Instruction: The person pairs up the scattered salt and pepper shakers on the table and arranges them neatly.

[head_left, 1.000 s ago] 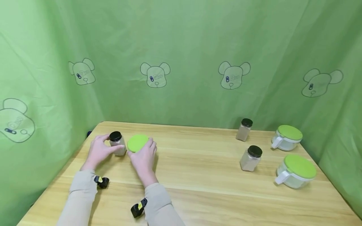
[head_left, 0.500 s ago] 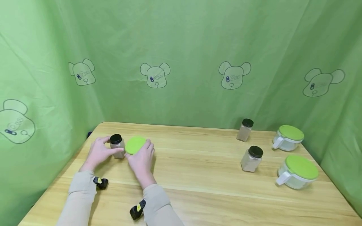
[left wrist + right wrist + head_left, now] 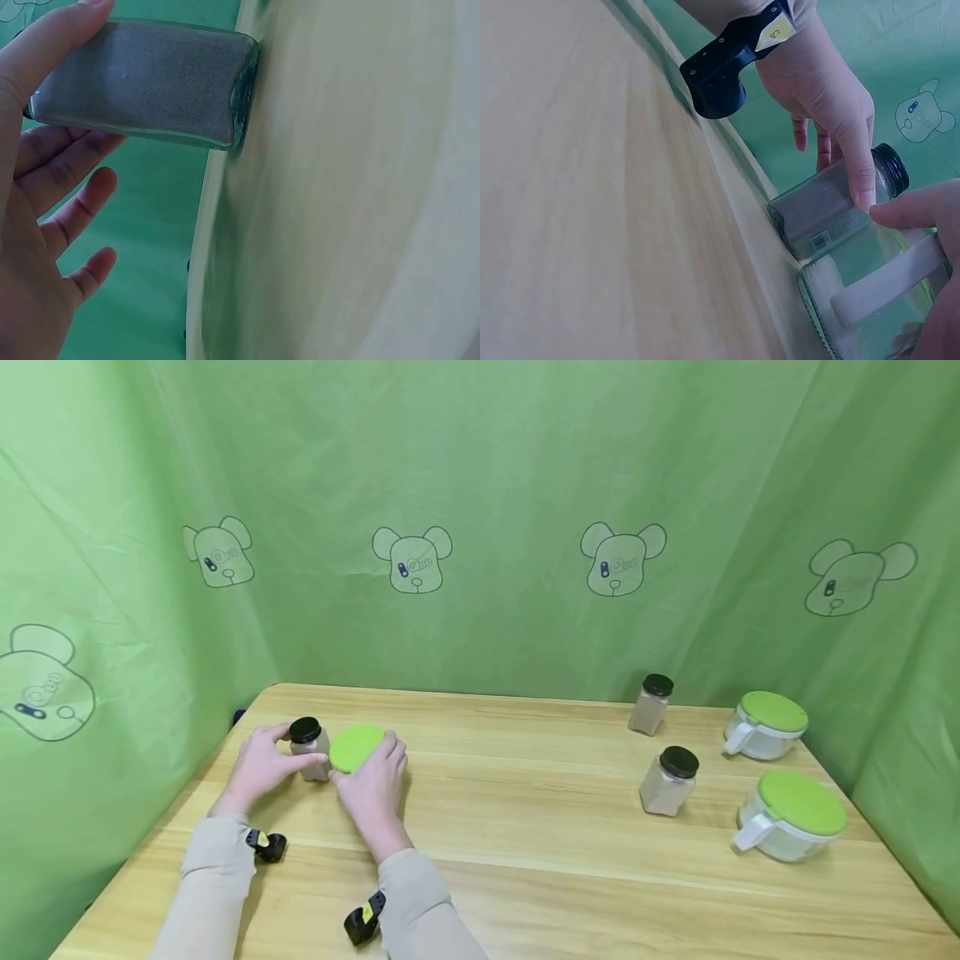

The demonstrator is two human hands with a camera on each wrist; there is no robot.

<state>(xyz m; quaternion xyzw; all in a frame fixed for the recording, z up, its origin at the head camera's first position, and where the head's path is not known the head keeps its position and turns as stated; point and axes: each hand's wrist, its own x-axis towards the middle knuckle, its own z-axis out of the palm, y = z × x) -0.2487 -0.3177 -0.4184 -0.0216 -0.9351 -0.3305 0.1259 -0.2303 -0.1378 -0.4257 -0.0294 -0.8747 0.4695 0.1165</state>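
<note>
Hanging behind: green curtain point(image 3: 510, 635). Wooden table point(image 3: 525, 810) in front. Right end bears near pot point(image 3: 798, 806) and far pot point(image 3: 768, 714), green-lidded. Left part: right hand point(image 3: 373, 785) grips third pot point(image 3: 354, 746), also green-lidded; left hand point(image 3: 258, 767) pinches black-lidded jar point(image 3: 150, 82), upright, just beside it. Near jar point(image 3: 664, 789) and far jar point(image 3: 648, 712) stand left of right-end pots.

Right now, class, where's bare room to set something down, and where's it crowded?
Bare: the table's broad middle, between the right hand and two unheld jars. Crowded: left, where the left hand holds a jar beside the right hand's pot; right, around those jars and two more pots.
</note>
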